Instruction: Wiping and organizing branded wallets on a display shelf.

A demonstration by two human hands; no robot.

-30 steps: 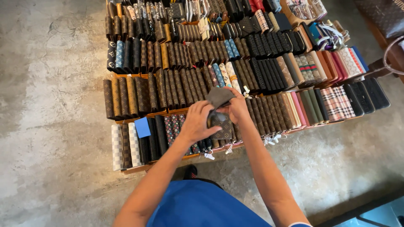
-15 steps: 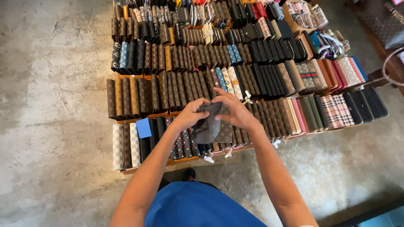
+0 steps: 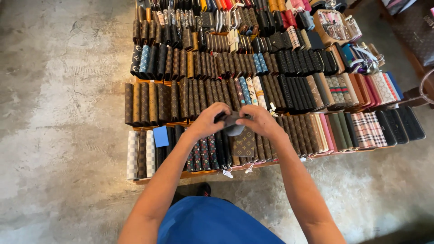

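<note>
Both my hands meet over the front rows of a low display of wallets. My left hand and my right hand grip a dark grey wallet between them, its ends hidden by my fingers. Just below it a brown patterned wallet stands a little out of its row. Dark wallets with coloured dots stand under my left wrist.
Rows of upright wallets in brown, black, checked, pink and blue fill wooden trays on a concrete floor. A blue card sits at the front left. White tags hang off the front edge. Bags stand at the far right.
My hands have drawn closer together around the dark wallet, which now lies flatter and more covered by my fingers. The view has shifted slightly.
</note>
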